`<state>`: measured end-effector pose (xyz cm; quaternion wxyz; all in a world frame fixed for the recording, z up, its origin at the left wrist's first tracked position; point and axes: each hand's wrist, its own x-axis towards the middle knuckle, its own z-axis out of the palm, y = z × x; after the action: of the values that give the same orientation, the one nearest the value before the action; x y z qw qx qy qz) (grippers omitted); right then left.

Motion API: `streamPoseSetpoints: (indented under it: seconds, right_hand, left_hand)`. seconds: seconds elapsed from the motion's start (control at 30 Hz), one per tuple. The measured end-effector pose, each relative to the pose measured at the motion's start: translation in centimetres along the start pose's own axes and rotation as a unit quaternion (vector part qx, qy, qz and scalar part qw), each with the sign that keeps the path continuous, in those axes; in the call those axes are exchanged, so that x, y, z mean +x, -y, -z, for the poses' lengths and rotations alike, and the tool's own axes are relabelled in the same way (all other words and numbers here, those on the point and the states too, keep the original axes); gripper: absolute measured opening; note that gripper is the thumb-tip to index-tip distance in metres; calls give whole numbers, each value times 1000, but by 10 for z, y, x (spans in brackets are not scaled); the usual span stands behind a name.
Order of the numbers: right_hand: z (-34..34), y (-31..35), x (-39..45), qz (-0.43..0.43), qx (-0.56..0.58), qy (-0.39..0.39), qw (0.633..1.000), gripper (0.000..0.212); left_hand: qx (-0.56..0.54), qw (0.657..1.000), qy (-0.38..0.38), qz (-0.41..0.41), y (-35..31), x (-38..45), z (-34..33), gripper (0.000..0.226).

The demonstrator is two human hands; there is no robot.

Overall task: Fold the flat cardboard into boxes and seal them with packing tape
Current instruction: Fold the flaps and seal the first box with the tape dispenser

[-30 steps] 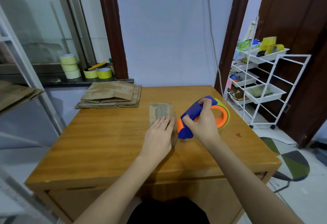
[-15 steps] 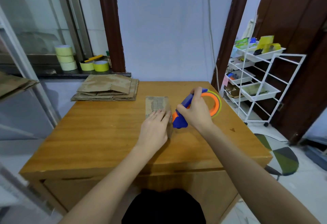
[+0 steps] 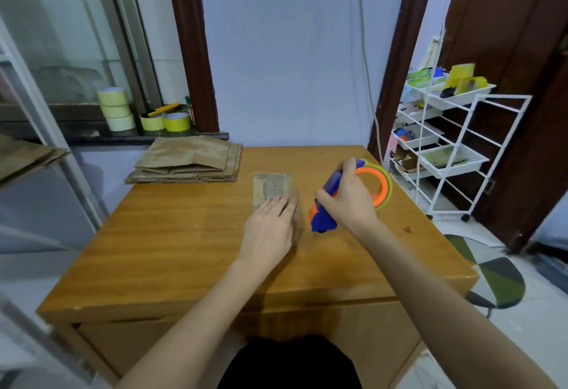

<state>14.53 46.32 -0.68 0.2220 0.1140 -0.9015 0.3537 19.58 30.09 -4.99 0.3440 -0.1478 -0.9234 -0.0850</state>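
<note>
A small folded cardboard box [image 3: 272,187] stands in the middle of the wooden table [image 3: 172,244]. My left hand [image 3: 269,228] lies flat on its near top, fingers straight. Just to the right of the box, my right hand [image 3: 347,201] grips a blue and orange tape dispenser [image 3: 325,213] by its handle, its orange ring of tape pointing away from me. A stack of flat cardboard [image 3: 187,161] lies at the table's far left corner.
Several tape rolls [image 3: 147,115] and a yellow cutter sit on the window ledge behind the stack. A white wire trolley [image 3: 445,145] with trays stands to the right of the table. More flat cardboard [image 3: 24,155] rests on a shelf at the left.
The dispenser has stayed just right of the box, its handle now tilted steeper. My left hand keeps pressing on the box. The camera view has shifted a little.
</note>
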Motion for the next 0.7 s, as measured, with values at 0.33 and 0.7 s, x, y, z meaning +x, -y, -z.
streamPoseSetpoints:
  seconds: [0.33, 0.7]
  right_hand:
    - [18, -25, -8, 30, -32, -57, 997, 27]
    - [11, -30, -7, 71, -100, -18, 992, 86]
  left_hand:
    - [18, 998, 35, 39, -8, 4, 8, 40]
    - [22, 994, 76, 73, -14, 4, 12, 46]
